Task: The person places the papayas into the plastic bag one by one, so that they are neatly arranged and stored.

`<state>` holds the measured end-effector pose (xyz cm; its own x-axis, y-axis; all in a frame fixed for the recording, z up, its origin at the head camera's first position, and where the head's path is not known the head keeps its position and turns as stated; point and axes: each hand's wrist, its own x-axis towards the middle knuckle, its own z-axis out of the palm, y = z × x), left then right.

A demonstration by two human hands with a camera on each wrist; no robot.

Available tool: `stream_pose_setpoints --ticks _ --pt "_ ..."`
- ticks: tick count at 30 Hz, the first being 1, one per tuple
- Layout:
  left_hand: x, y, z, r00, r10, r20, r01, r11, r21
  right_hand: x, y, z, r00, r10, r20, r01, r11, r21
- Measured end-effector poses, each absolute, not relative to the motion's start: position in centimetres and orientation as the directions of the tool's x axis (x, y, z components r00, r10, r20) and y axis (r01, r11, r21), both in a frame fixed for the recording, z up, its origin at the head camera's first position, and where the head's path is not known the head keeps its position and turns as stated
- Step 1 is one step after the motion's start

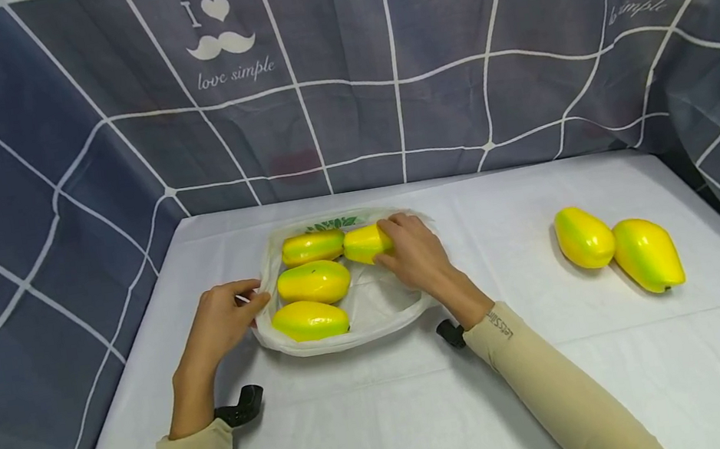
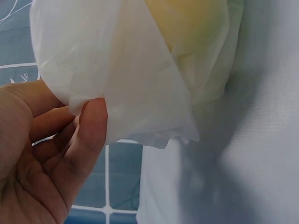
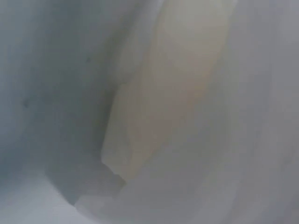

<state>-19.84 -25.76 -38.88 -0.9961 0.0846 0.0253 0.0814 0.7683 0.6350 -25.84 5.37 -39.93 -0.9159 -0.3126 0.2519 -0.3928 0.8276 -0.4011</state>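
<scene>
In the head view, a white plastic bag lies with its mouth spread wide, a green leaf print on its far rim. Three yellow-green papayas are stacked in a column along its left side. My left hand pinches the bag's left rim between thumb and fingers; the left wrist view shows the thin plastic in that pinch. Inside the bag, my right hand grips another papaya, whose left end meets the farthest papaya. The right wrist view is mostly covered by blurred white plastic.
Two more papayas lie touching on the right of the white-covered table. Dark grey cloth with white grid lines rises behind and at both sides. A black wrist mount sits under the left wrist.
</scene>
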Motion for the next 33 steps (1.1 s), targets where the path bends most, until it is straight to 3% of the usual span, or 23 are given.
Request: stream_pose_setpoints --ticks 22,33 --pt "-19.92 -25.83 -38.27 -0.994 0.096 0.044 0.101 0.742 0.663 -26.47 5.42 -40.11 -0.927 -0.305 0.220 -0.368 0.857 -0.361" --pt "-20.39 -25.67 -38.37 -0.997 0.076 0.023 0.072 0.743 0.665 -26.42 5.04 -40.32 -0.915 -0.347 0.205 -0.393 0.882 -0.260"
